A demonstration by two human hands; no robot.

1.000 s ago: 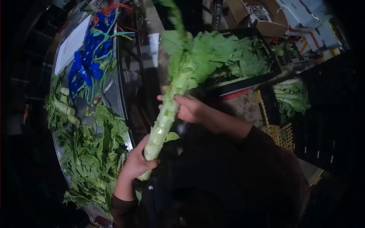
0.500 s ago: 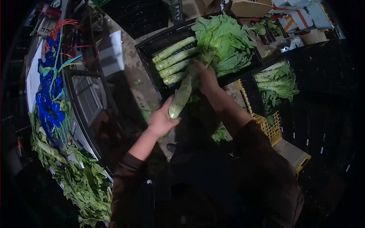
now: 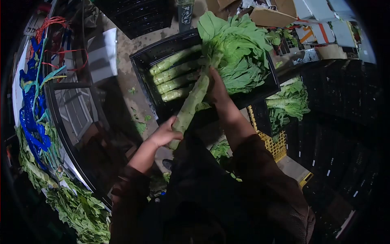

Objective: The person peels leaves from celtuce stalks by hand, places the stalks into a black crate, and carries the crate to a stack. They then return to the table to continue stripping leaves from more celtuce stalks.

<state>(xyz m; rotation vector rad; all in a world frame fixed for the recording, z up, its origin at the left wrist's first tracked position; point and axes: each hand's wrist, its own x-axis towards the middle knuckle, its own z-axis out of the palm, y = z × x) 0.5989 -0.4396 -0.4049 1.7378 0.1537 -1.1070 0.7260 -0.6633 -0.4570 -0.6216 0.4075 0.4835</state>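
A long celtuce is held slantwise in both my hands above the front of a black crate. My left hand is closed round the thick lower end of its pale green stem. Higher up, just under the leaves, my right hand grips the stem; part of those fingers is hidden. Inside the crate, several celtuce stems lie side by side with cut ends to the left. Broad green leaves fill the crate's right side, and the held celtuce's leaves overlap them.
More celtuce lies in a dark crate at right, beside a yellow crate. On the left are blue plastic, red string and a leaf heap. A cardboard box stands at the back. Leaf scraps litter the floor.
The view has shifted, so the crate appears further left. The celtuce's lower end and my left hand have come down closer to my body. Both hands still hold the stem.
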